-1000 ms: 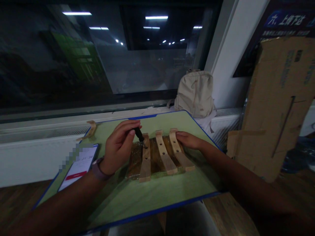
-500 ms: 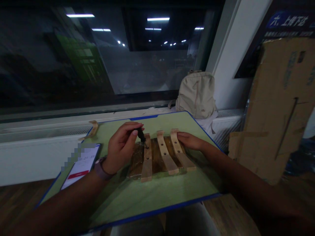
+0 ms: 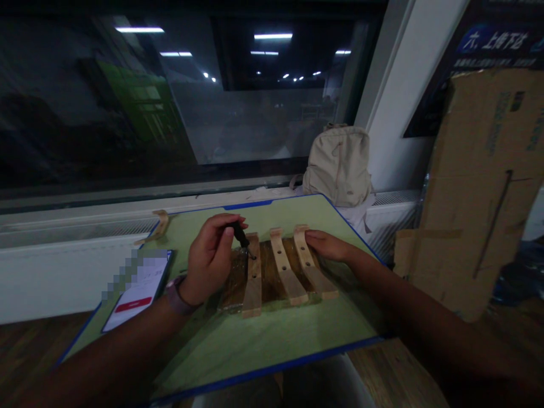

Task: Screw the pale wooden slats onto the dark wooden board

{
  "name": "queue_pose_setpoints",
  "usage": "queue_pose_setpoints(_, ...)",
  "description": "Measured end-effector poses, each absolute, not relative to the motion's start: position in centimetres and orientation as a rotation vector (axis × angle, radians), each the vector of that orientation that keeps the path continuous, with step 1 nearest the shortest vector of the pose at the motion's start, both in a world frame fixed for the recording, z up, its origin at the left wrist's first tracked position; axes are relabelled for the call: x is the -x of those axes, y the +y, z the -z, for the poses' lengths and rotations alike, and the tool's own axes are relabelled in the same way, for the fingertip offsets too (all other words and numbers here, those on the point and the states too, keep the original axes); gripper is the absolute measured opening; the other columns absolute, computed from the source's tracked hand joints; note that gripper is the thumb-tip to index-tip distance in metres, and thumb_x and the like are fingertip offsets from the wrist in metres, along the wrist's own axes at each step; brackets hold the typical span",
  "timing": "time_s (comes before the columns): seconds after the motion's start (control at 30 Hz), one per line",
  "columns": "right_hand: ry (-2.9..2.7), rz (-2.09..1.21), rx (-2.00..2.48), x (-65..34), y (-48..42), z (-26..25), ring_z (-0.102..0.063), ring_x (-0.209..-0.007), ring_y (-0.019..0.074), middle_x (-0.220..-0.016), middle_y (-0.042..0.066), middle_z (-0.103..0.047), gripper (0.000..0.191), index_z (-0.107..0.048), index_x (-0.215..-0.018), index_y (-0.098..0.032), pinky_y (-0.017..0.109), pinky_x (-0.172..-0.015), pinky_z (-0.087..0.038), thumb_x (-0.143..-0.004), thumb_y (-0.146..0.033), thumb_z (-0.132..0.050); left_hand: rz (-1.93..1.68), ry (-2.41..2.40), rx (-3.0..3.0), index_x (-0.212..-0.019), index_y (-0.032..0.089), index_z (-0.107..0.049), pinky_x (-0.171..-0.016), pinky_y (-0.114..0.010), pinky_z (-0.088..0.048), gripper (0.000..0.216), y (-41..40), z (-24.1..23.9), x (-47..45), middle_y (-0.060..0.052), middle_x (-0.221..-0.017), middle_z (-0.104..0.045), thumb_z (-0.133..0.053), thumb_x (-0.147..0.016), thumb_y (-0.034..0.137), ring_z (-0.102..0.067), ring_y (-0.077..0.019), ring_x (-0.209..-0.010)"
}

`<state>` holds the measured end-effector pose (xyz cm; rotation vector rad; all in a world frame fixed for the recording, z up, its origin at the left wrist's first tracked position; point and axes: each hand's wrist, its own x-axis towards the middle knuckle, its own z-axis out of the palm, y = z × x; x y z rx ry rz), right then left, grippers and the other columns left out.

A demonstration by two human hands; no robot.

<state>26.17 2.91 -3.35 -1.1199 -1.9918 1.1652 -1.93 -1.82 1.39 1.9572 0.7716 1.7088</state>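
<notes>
My left hand [image 3: 212, 255] is closed around the black handle of a screwdriver [image 3: 240, 233]. The tool leans to the left, its thin shaft meeting the upper hole of the leftmost curved wooden piece [image 3: 253, 297]. Two similar pieces, a middle one [image 3: 293, 286] and a right one [image 3: 321, 280], lie across the same dark brown board [image 3: 267, 277], each with two dark holes. My right hand [image 3: 327, 245] grips the upper right side of the right piece, fingers together; its fingertips are partly hidden. The board looks wrapped in clear, shiny film.
The pieces lie on a pale green table [image 3: 238, 351] with a blue edge. A phone [image 3: 140, 294] rests at the left, near another curved wooden piece [image 3: 158, 225] at the table's corner. Behind stands a beige backpack [image 3: 338, 164]; large cardboard [image 3: 484, 187] leans at the right.
The screwdriver's handle has tipped slightly to the left with my left hand, while its tip remains at the upper hole. My right hand stays in place.
</notes>
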Motion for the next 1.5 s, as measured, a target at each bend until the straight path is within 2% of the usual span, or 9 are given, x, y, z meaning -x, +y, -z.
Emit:
queue_pose_setpoints(0.13, -1.991, -1.143, 1.129, -26.1, 2.9, 3.4, -0.063, -0.093, 0.0223, -0.094, 0.006, -0.072, 0.03, -0.07, -0.085, -0.02, 0.035, -0.088, -0.048, -0.09, -0.039, -0.048, -1.76, 0.725, -2.048, -0.103, 0.023, -0.064, -0.082, -0.033, -0.053, 0.016, -1.6, -1.7, 2.2, -0.006, -0.104, -0.056, -0.061, -0.088, 0.024, -0.062, -0.0176, -0.094)
queue_pose_setpoints(0.27, -2.0, -1.156, 1.16, -26.1, 2.8, 3.3, -0.063, -0.096, 0.0229, -0.101, 0.008, -0.072, 0.033, -0.07, -0.095, -0.018, 0.037, -0.09, -0.048, -0.092, -0.038, -0.043, -1.775, 0.788, -2.09, -0.101, 0.023, -0.065, -0.078, -0.03, -0.053, 0.016, -1.7, -1.7, 2.3, -0.004, -0.098, -0.058, -0.064, -0.086, 0.02, -0.06, -0.0168, -0.092)
queue_pose_setpoints(0.47, -2.004, -1.119, 1.124, -26.2, 3.1, 3.5, -0.062, -0.099, 0.0237, -0.1, 0.007, -0.073, 0.031, -0.071, -0.095, -0.019, 0.039, -0.094, -0.046, -0.091, -0.038, -0.047, -1.704, 0.823, -1.951, -0.124, 0.025, -0.057, -0.091, -0.035, -0.052, 0.03, -2.1, -1.3, 1.8, -0.006, -0.108, -0.064, -0.051, -0.095, 0.025, -0.065, -0.0175, -0.099)
queue_pose_setpoints(0.6, -1.981, -1.14, 1.14, -26.2, 3.1, 3.7, -0.062, -0.091, 0.0213, -0.094, 0.006, -0.072, 0.029, -0.07, -0.088, -0.018, 0.036, -0.087, -0.048, -0.091, -0.037, -0.048, -1.688, 0.824, -1.989, -0.114, 0.023, -0.062, -0.092, -0.036, -0.051, 0.023, -2.0, -1.3, 1.8, -0.008, -0.109, -0.062, -0.051, -0.094, 0.028, -0.063, -0.0192, -0.1)
queue_pose_setpoints(0.77, -1.979, -1.177, 1.142, -26.1, 2.9, 3.5, -0.062, -0.087, 0.0205, -0.09, 0.006, -0.07, 0.032, -0.067, -0.08, -0.017, 0.034, -0.084, -0.048, -0.091, -0.04, -0.046, -1.738, 0.774, -2.061, -0.112, 0.024, -0.062, -0.08, -0.032, -0.053, 0.023, -1.7, -1.3, 1.9, -0.006, -0.105, -0.054, -0.058, -0.09, 0.027, -0.06, -0.0174, -0.092)
queue_pose_setpoints(0.97, -1.973, -1.17, 1.136, -26.1, 2.9, 3.3, -0.062, -0.098, 0.0238, -0.102, 0.008, -0.072, 0.033, -0.07, -0.095, -0.019, 0.037, -0.091, -0.046, -0.09, -0.043, -0.048, -1.815, 0.85, -2.129, -0.102, 0.024, -0.066, -0.076, -0.029, -0.051, 0.016, -1.9, -1.5, 2.1, -0.004, -0.095, -0.057, -0.062, -0.087, 0.02, -0.058, -0.0166, -0.09)
queue_pose_setpoints(1.23, -2.033, -1.115, 1.141, -26.2, 3.2, 3.8, -0.063, -0.099, 0.0233, -0.104, 0.009, -0.071, 0.038, -0.07, -0.096, -0.017, 0.037, -0.091, -0.048, -0.092, -0.042, -0.042, -1.736, 0.822, -1.893, -0.12, 0.023, -0.056, -0.087, -0.031, -0.053, 0.026, -2.0, -1.2, 1.3, -0.005, -0.102, -0.064, -0.052, -0.094, 0.025, -0.064, -0.015, -0.094)
queue_pose_setpoints(1.4, -2.053, -1.084, 1.077, -26.0, 3.1, 3.6, -0.062, -0.104, 0.0248, -0.111, 0.011, -0.07, 0.044, -0.071, -0.101, -0.014, 0.039, -0.098, -0.044, -0.09, -0.047, -0.043, -1.697, 0.79, -1.939, -0.105, 0.021, -0.063, -0.084, -0.028, -0.052, 0.015, -1.7, -2.1, 1.1, -0.005, -0.099, -0.062, -0.057, -0.091, 0.024, -0.062, -0.0149, -0.093)
queue_pose_setpoints(1.5, -2.0, -1.122, 1.072, -25.9, 3.0, 3.7, -0.063, -0.102, 0.0252, -0.11, 0.011, -0.071, 0.051, -0.071, -0.103, -0.015, 0.039, -0.096, -0.046, -0.09, -0.054, -0.042, -1.697, 0.794, -2.007, -0.097, 0.02, -0.066, -0.078, -0.027, -0.053, 0.012, -1.5, -2.7, 1.2, -0.004, -0.096, -0.06, -0.065, -0.085, 0.024, -0.061, -0.0154, -0.09)
